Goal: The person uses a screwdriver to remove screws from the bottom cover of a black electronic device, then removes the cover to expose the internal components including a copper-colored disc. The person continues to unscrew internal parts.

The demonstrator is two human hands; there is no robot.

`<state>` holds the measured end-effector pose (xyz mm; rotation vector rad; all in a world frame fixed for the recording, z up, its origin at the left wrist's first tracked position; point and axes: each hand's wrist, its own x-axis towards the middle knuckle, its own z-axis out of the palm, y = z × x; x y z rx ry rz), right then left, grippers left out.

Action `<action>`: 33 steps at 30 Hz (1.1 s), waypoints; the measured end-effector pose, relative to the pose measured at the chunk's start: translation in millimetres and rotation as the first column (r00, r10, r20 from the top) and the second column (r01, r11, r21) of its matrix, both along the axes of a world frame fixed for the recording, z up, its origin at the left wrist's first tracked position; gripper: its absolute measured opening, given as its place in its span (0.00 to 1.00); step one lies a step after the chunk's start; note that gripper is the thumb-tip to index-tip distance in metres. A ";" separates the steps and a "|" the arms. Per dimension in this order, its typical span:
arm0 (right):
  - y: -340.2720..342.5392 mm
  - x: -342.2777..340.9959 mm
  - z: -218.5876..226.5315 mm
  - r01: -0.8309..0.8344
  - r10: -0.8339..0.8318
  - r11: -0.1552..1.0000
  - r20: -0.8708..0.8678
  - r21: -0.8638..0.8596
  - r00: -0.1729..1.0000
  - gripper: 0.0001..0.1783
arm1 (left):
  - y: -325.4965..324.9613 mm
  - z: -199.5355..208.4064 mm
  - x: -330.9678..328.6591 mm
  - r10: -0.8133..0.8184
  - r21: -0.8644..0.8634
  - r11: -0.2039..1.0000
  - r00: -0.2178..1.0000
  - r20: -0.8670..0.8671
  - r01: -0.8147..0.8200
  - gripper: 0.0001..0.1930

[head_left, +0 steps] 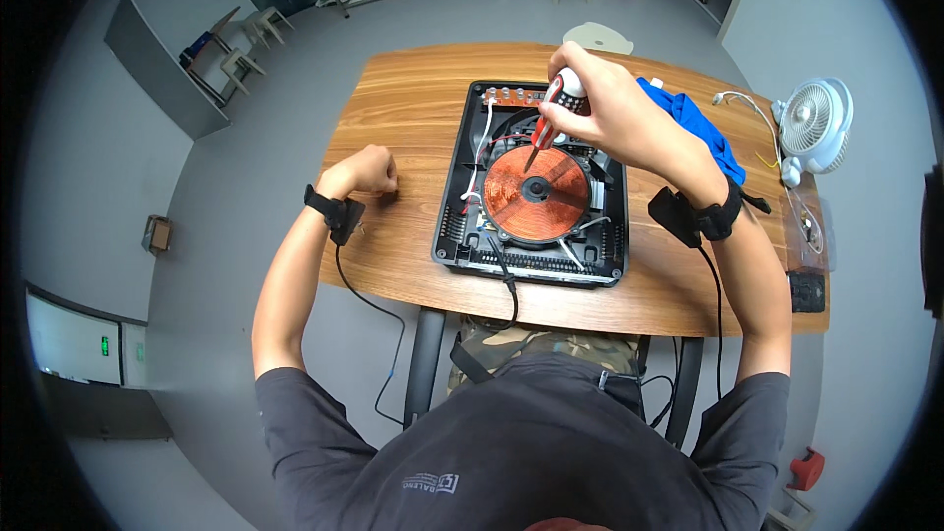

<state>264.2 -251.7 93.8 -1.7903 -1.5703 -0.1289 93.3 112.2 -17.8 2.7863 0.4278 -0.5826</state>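
An opened induction cooker [472,261] in a black housing lies on the wooden table, its round copper coil [565,205] exposed. My right hand [634,113] is closed round the handle of a red and white screwdriver [561,103]. The shaft slants down over the coil, left of its dark centre; whether the tip touches cannot be told. A reddish circuit strip [511,96] runs along the far edge, with a white wire at the left side. My left hand [369,171] rests as a loose fist on the table, left of the cooker, with nothing showing in it.
The table [393,256] carries a blue cloth [693,123] and a white fan [816,123] with its cable on the right. A black flat object [806,291] lies at the near right corner. The cooker's black cord [511,300] hangs over the front edge. A stool [598,37] stands behind.
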 end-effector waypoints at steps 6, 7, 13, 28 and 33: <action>6.9 -6.7 2.7 -0.006 0.006 0.999 0.025 -0.037 1.000 0.18 | 6.2 -15.3 -15.8 0.088 0.000 0.996 0.995 -0.043 -0.088 0.06; 5.7 -7.0 3.2 -0.002 0.003 0.999 0.025 -0.045 1.000 0.18 | 3.3 -13.0 -14.6 0.088 0.000 0.996 0.995 -0.045 -0.088 0.06; 3.5 -11.5 2.9 0.023 -0.021 0.996 0.026 -0.081 0.999 0.17 | 5.0 -15.8 -16.0 0.118 0.007 0.993 0.992 -0.035 -0.118 0.07; 30.5 -42.5 -16.2 -0.196 0.198 0.971 -0.002 -0.139 0.980 0.23 | -129.7 72.5 2.9 -0.266 -0.349 0.833 0.864 0.427 0.429 0.18; 27.3 -53.4 -16.8 -0.227 0.220 0.957 -0.059 -0.183 0.974 0.21 | -150.8 62.4 2.3 -0.266 -0.330 0.818 0.819 0.509 0.471 0.19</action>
